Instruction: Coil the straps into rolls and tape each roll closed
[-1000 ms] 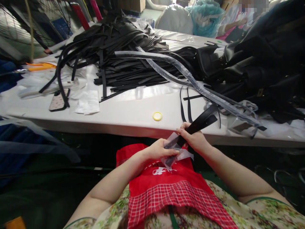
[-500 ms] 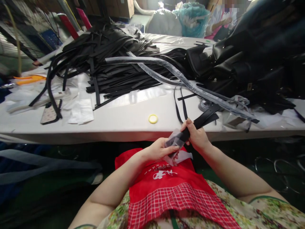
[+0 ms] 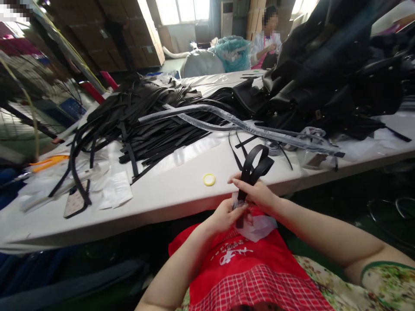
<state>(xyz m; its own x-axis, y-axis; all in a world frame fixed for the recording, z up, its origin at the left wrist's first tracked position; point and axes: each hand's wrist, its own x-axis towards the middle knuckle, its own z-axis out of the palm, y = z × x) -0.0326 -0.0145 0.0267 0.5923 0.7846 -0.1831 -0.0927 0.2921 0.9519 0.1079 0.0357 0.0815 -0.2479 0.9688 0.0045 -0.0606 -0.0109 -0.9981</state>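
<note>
A black strap [image 3: 249,166], bent into loops at its upper end, stands up from between my two hands at the table's front edge. My left hand [image 3: 229,214] is closed around its lower end, where a bit of clear plastic film wraps it. Just above, my right hand [image 3: 254,192] grips the strap with the thumb and fingers pressed together. A whitish sheet of film [image 3: 259,228] lies on the red apron [image 3: 233,246] under my hands. Thin black cords [image 3: 234,149] lie on the table behind the strap.
A large pile of black straps [image 3: 168,134] covers the table's back left. Black bags [image 3: 317,95] heap up at the right. A film-wrapped strip [image 3: 259,129], a yellow ring [image 3: 209,179], a phone [image 3: 77,199] and orange scissors [image 3: 48,163] lie about. A co-worker [image 3: 266,43] sits beyond.
The strap has gone from pointing right to standing upright with its loops raised. My right hand has shifted down along it, closer to my left hand. The view has tilted up.
</note>
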